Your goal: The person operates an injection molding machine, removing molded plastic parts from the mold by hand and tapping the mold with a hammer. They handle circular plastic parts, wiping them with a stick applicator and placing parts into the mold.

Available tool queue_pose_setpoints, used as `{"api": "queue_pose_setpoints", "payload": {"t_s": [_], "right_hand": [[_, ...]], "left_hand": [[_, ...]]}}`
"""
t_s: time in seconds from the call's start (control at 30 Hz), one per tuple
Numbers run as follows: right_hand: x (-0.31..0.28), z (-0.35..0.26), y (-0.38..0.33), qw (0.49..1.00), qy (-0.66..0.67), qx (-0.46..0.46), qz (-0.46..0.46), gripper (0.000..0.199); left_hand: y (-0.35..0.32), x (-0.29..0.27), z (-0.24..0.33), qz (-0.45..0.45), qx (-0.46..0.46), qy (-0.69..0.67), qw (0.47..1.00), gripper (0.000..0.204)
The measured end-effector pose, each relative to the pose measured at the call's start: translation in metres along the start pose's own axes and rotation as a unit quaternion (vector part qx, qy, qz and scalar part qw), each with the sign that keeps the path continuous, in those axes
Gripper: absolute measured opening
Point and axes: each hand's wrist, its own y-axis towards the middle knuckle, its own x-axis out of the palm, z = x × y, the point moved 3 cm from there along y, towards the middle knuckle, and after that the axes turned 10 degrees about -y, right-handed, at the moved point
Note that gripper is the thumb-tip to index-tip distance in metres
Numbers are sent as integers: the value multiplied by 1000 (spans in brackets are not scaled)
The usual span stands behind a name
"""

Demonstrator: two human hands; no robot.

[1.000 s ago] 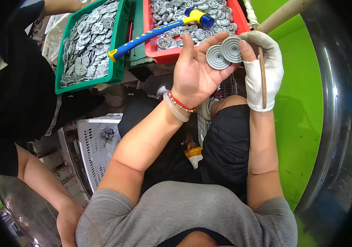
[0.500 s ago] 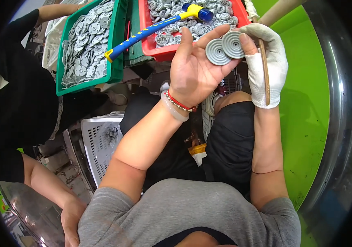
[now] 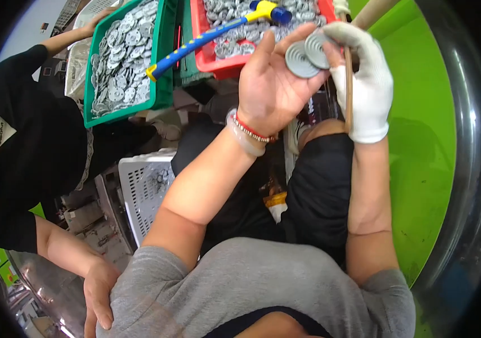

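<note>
Two grey ridged metal discs are held up in front of the person, just below the near rim of the red crate (image 3: 212,56). The left disc (image 3: 299,59) lies flat against the fingertips of the bare left hand (image 3: 271,84), its ringed face turned toward the camera; being round, it has no long axis. The right disc (image 3: 316,48) overlaps the first one's upper right edge and is pinched by the white-gloved right hand (image 3: 364,84). The left hand is open, palm up, fingers spread and only lightly curled behind the disc. The right hand's fingers are closed around the second disc and also clamp one thin wooden stick (image 3: 348,90), which runs nearly upright down the glove, its long axis pointing from the red crate toward the person's lap.

There are two crates: the red one, and to its left a green crate (image 3: 159,67), both full of many similar silver discs, too many to count. One hammer (image 3: 212,34) with a blue and yellow handle lies slantwise across both crates, head in the red one, handle end over the green one.

Left of the green crate sits one other person in black (image 3: 21,163). Below it stands one white perforated basket (image 3: 144,186).
</note>
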Motion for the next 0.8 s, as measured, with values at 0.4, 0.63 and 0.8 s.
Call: {"api": "queue_pose_setpoints", "payload": {"t_s": [0.4, 0.63, 0.8], "right_hand": [[-8, 7, 1, 997, -4, 64, -41, 17], [-10, 4, -3, 912, 259, 317, 28, 28], [-4, 4, 0, 912, 244, 330, 6, 30]], "left_hand": [[1, -3, 0, -17, 6, -30, 999, 46], [-9, 0, 7, 21, 19, 12, 1000, 44], [-4, -5, 16, -1, 40, -15, 999, 41]]}}
